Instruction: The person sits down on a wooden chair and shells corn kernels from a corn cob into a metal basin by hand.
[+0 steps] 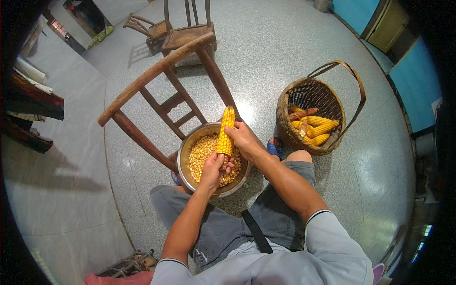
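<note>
An ear of dried yellow corn is held between both my hands over a metal bowl. My left hand grips its lower end, where a stretch of reddish cob is bare of kernels. Higher up, my right hand holds the ear from the right side, thumb lying on the kernels. Loose corn kernels cover the bottom of the bowl. The bowl rests on the seat of a wooden chair, whose back rises on the far side. My forearms hide part of the bowl's near rim.
On the floor to the right stands a woven basket with an arched handle, holding several corn ears and bare cobs. Two more wooden chairs are beyond. Dark cloth items hang at the left wall.
</note>
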### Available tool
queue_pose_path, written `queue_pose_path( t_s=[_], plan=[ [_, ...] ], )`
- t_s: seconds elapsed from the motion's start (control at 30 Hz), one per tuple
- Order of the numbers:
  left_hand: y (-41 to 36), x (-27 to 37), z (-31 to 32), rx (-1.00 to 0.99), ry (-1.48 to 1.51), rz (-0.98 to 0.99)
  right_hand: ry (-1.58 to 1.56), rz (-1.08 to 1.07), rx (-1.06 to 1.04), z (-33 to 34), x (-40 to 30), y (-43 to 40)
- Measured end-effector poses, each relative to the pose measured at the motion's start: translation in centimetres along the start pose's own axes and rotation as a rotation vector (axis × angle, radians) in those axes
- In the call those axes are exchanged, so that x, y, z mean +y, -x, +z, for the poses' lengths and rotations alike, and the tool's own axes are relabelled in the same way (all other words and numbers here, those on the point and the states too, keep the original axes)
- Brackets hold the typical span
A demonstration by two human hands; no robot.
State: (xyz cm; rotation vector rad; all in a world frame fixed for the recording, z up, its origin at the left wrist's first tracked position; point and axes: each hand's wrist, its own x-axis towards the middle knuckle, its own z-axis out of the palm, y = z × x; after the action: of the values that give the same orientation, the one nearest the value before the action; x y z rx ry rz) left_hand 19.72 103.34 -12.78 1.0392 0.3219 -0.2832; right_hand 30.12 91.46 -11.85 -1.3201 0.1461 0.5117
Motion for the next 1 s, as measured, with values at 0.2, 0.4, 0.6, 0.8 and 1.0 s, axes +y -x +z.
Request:
queue_pose_path(
  t_s=[0.2,0.4,0.6,0.8,1.0],
  plan=[
    [0.0,-0.2,-0.1,-0.038,0.026,0.008,-0.032,0.008,-0.009,0.0,0.0,0.1],
    [0.0,-0.4,-0.3,-0.051,0.053,-0.007,-0.028,0.003,-0.007,0.0,-0.3,0.2],
    [0.0,-0.1,0.0,-0.009,0.136,0.007,-0.017,0.022,-0.004,0.3,-1.1,0.9],
    [-0.1,0.2,0.1,0.045,0.199,0.005,-0.002,-0.017,0.051,0.1,-0.4,0.4],
    [-0.1,0.1,0.2,0.073,0.027,0.056,0.054,-0.025,0.055,0.0,0.0,0.3]
  ],
)
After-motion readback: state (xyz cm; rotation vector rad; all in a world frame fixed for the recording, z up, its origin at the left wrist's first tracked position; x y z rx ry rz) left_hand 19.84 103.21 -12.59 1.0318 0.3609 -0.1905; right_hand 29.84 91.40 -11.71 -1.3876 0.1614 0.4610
